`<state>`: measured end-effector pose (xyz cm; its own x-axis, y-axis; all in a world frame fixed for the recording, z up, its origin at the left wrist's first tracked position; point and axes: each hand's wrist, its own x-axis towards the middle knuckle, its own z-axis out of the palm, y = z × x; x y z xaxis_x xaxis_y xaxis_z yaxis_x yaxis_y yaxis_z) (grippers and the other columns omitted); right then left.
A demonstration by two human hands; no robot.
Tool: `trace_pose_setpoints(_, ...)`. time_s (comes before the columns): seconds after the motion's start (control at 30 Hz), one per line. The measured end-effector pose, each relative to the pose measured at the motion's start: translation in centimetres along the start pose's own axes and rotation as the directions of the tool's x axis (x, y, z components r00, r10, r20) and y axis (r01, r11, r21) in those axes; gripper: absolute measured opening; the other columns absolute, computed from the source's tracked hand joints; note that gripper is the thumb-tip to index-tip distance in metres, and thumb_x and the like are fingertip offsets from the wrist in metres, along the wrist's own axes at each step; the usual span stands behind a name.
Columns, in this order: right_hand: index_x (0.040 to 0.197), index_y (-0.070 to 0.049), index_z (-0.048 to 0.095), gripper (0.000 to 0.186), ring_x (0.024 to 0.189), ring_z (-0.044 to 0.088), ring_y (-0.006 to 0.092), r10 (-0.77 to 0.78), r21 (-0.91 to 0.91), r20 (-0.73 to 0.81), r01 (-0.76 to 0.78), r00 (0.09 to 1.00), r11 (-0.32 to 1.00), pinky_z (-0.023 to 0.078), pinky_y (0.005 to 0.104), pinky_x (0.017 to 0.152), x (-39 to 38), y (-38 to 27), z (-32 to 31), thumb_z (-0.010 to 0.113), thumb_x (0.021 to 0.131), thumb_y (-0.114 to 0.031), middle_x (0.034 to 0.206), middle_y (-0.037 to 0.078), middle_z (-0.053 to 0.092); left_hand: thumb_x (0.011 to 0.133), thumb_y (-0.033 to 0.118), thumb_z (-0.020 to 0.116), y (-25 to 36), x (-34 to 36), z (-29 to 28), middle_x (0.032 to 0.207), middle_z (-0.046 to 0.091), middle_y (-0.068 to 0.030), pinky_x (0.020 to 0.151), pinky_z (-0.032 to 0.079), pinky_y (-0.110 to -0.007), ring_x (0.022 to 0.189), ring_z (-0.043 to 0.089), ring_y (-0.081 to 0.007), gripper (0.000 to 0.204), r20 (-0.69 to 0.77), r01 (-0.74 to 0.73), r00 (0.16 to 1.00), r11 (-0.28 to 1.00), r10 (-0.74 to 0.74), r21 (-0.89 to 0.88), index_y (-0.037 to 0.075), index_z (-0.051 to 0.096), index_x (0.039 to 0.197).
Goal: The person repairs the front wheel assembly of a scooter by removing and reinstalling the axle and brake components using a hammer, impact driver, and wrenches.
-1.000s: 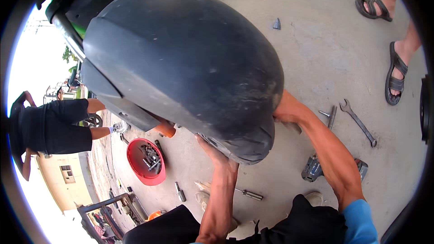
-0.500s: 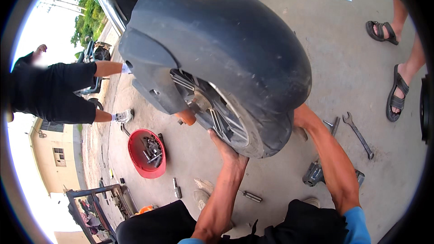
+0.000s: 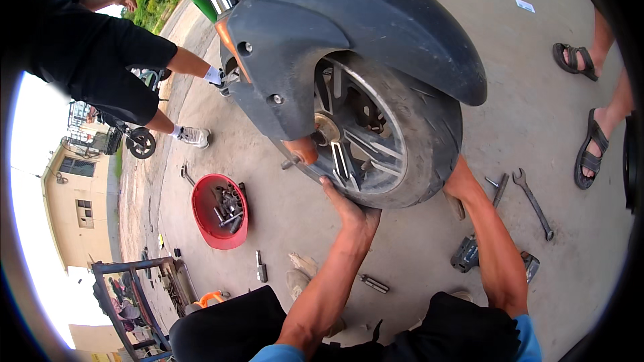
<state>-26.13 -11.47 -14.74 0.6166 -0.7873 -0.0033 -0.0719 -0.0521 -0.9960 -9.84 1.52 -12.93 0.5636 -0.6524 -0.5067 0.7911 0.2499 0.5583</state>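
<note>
A motorbike's front wheel (image 3: pixel 429 144), with black spokes and a worn tyre, sits tilted under a dark grey mudguard (image 3: pixel 402 20). My left hand (image 3: pixel 353 209) grips the lower edge of the wheel, its thumb up by the rim and its other fingers beneath the tyre. Against the right side of the tyre is my right hand (image 3: pixel 460 182), its fingers hidden behind the rubber. The orange-brown fork end (image 3: pixel 300 150) shows left of the hub, with a metal axle end sticking out of it.
A red helmet (image 3: pixel 220 238) holding several sockets lies on the concrete at left. Around me are a socket piece (image 3: pixel 261 266), a screwdriver (image 3: pixel 374 283), a cordless power tool (image 3: pixel 465 255) and a spanner (image 3: pixel 534 208). One person (image 3: pixel 121 60) stands at left; sandalled feet (image 3: pixel 590 144) are at right.
The wheel and mudguard have turned and shifted right in view, showing more of the spokes and fork side. Both my hands have stayed at the tyre. The person at left has shifted rightward in view.
</note>
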Motion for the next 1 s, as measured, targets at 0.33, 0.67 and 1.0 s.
trace_pose_setpoints(0.33,0.123,0.004,0.058,0.046,0.086,0.068,0.0481,0.275,-0.533,-0.125,-0.298,0.953,0.792,0.054,0.0511,0.078,-12.6,0.3,3.4,0.073,0.083,-0.015,0.097,0.029,0.069,0.098,0.075,0.027,3.2,0.6,-2.9,0.161,0.033,-0.0073,0.121,0.021,-0.054,0.148,0.031,-0.0293,0.085,0.016,0.078,0.996,0.928,-0.090,0.363,0.016,0.025,0.158)
trace_pose_setpoints(0.67,0.149,0.008,0.033,0.097,0.129,0.050,0.0442,-0.114,-0.283,-0.246,0.041,0.962,0.958,0.041,0.0483,0.108,-7.9,-6.8,1.3,0.076,0.084,-0.049,0.140,0.032,0.045,0.104,0.059,0.042,17.2,1.9,-3.2,0.114,0.068,-0.0195,0.086,0.056,-0.038,0.097,0.068,-0.0251,0.070,-0.243,0.255,0.833,-0.045,-0.496,0.966,-0.004,0.050,0.131)
trace_pose_setpoints(1.0,0.148,0.010,0.026,0.109,0.128,0.047,0.0441,-0.378,-0.388,-0.238,0.270,0.895,0.881,0.039,0.0471,0.108,-5.6,-13.2,2.9,0.081,0.077,-0.052,0.138,0.029,0.040,0.097,0.026,0.070,22.2,-1.5,4.0,0.100,0.068,-0.0112,0.077,0.055,-0.031,0.090,0.064,-0.0157,0.048,0.448,-0.463,0.869,-0.022,-0.208,0.886,-0.005,0.052,0.129)
